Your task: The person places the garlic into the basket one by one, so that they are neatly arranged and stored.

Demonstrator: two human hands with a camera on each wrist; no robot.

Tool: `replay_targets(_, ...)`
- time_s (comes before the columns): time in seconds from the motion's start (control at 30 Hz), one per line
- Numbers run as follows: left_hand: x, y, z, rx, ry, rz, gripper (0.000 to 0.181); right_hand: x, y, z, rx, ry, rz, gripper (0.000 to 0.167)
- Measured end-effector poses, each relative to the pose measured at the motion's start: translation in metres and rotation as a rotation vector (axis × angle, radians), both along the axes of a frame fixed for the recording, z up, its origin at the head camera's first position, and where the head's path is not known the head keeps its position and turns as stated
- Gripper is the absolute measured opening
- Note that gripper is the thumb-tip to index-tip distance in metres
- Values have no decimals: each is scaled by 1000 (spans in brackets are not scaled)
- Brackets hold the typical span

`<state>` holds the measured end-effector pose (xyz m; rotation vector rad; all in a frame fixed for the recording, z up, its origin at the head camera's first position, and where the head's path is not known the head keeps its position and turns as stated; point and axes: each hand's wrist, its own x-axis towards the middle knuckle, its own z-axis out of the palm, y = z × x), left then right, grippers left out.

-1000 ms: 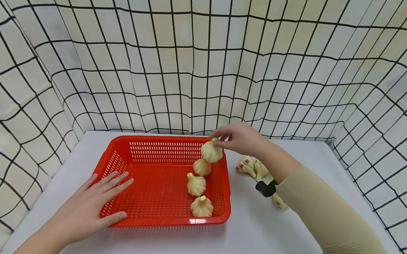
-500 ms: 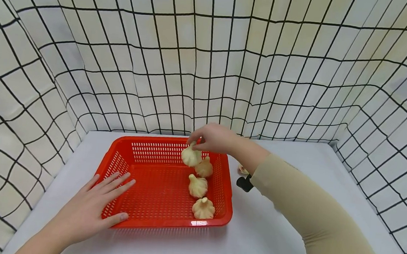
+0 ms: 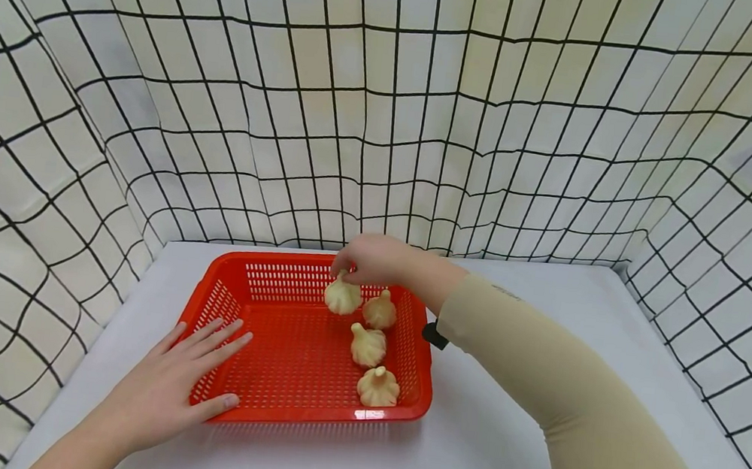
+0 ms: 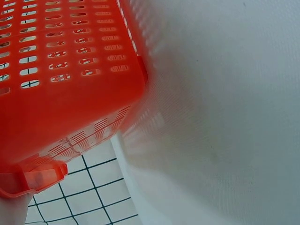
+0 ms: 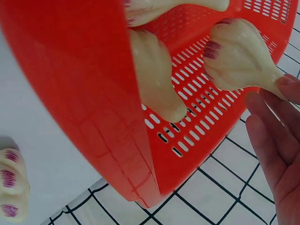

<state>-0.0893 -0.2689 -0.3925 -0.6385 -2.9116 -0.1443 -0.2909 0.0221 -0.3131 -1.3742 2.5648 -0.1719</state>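
Observation:
My right hand [image 3: 374, 258] pinches a garlic bulb [image 3: 343, 295] by its stem, over the back part of a red plastic basket [image 3: 304, 413]. In the right wrist view, purple streaks mark that pale bulb, and the fingers [image 5: 267, 140] meet at its neck. Three more garlic bulbs lie along the basket's right side: one at the back [image 3: 380, 310], a middle bulb [image 3: 368, 345] and a front bulb [image 3: 378, 387]. My left hand [image 3: 164, 388] rests with straight, spread fingers on the basket's left rim. The left wrist view shows the basket's outer wall [image 4: 70, 108].
The basket stands on a white table [image 3: 499, 443]. Black netting [image 3: 387, 115] over white cloth encloses the back and sides. Outside the basket lies another garlic piece [image 5: 13, 185] in the right wrist view; my right arm hides it in the head view.
My right hand has carried the pinched garlic bulb left and slightly down, from the basket's back right corner to beside the back bulb. My left hand has stayed on the rim.

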Motion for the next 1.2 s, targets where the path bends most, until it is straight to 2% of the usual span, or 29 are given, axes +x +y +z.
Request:
replay_targets(0.43,-1,-1,-3,-5,5,2,78,-1,-14,-14,186,55,51,25)
replay_targets(0.57,-1,-2,-4,-8,11,0,78,-2,-17,-21,206,57,55,24)
replay_targets(0.8,-1,-2,-5,-10,1,8,78,-1,-19,-27,242,121,89,21)
replay_targets(1.0,0,0,-4,-9,-16,17,78,-2,-18,-29,281,153,79,21)
replay_targets(1.2,1,0,-3,-4,-6,7,78,-3,-18,-31,295,158,62,21)
